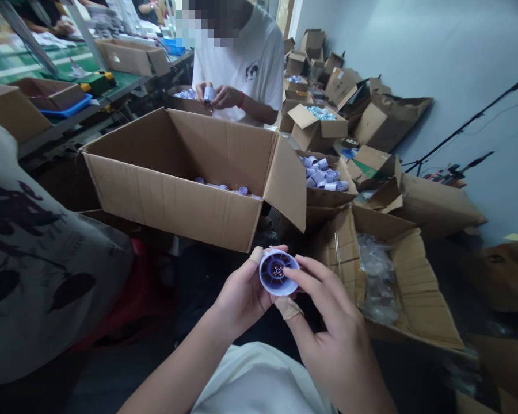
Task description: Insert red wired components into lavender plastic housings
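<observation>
A round lavender plastic part [269, 282], hollow and spoked inside with copper-coloured bits around its hub, faces up towards me. My left hand [246, 293] is closed around its left side; a tan covering wraps the thumb tip. On the other side, my right hand [323, 310] holds the part between thumb and fingers. One right fingertip reaches over the rim near the hub, and the wrapped right thumb lies by the lower edge. Just beyond both hands stands a large open cardboard box [168, 198] with several similar lavender parts [243, 190] at its bottom.
Across the box, a person in a white shirt [242, 63] handles a similar part. A carton of lavender parts [323, 175] stands behind right. An open carton with clear plastic bags [377, 282] is at my right. Someone's printed shirt [47, 259] is close on my left.
</observation>
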A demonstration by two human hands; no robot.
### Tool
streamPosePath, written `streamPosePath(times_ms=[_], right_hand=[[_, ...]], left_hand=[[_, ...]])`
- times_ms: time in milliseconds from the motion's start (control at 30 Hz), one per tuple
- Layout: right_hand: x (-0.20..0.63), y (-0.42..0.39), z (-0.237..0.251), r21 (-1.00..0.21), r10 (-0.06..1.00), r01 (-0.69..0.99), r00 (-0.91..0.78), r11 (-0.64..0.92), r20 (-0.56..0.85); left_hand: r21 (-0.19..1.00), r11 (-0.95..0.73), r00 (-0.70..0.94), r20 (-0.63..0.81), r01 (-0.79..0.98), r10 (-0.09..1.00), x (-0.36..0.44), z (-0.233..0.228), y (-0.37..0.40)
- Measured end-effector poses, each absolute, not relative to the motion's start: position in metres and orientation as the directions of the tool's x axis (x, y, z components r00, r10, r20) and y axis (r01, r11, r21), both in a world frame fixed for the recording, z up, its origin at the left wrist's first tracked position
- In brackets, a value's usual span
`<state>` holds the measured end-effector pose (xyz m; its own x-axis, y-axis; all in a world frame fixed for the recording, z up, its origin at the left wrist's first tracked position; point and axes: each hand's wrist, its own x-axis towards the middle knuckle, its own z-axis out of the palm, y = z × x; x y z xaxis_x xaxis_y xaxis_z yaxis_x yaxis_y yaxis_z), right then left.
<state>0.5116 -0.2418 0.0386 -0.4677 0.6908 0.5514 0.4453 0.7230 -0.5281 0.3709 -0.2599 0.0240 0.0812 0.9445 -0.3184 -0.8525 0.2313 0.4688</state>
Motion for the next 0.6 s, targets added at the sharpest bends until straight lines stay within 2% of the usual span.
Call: streamPosePath(times_ms=[100, 233, 333, 533, 600], right_hand=[[0.506, -0.24, 0.035, -0.443, 0.634, 0.456, -0.503, 0.772, 0.588], [0.494, -0.24, 0.033, -0.384, 0.575, 0.438, -0.494, 0.813, 0.653], [0.483, -0.238, 0.032, -0.361, 0.529, 0.4, -0.492, 0.843, 0.691], [0.457, -0.233, 0.027, -0.213, 0.339, 0.276, -0.58, 0.937, 0.741], [0.445, -0.233, 0.023, -0.202, 0.309, 0.242, -0.588, 0.949, 0.747]], left_hand=[[0.547, 0.135, -0.048, -0.307, -0.827, 0.951, 0.37, 0.025, -0.266], [0.604, 0.004, -0.15, -0.205, -0.797, 0.967, 0.363, 0.025, -0.274], [0.606, -0.055, -0.165, -0.128, -0.794, 0.978, 0.354, 0.024, -0.28], [0.549, -0.173, -0.203, 0.007, -0.818, 0.979, 0.331, 0.013, -0.294], [0.536, -0.218, -0.225, 0.054, -0.816, 0.973, 0.323, 0.007, -0.3]])
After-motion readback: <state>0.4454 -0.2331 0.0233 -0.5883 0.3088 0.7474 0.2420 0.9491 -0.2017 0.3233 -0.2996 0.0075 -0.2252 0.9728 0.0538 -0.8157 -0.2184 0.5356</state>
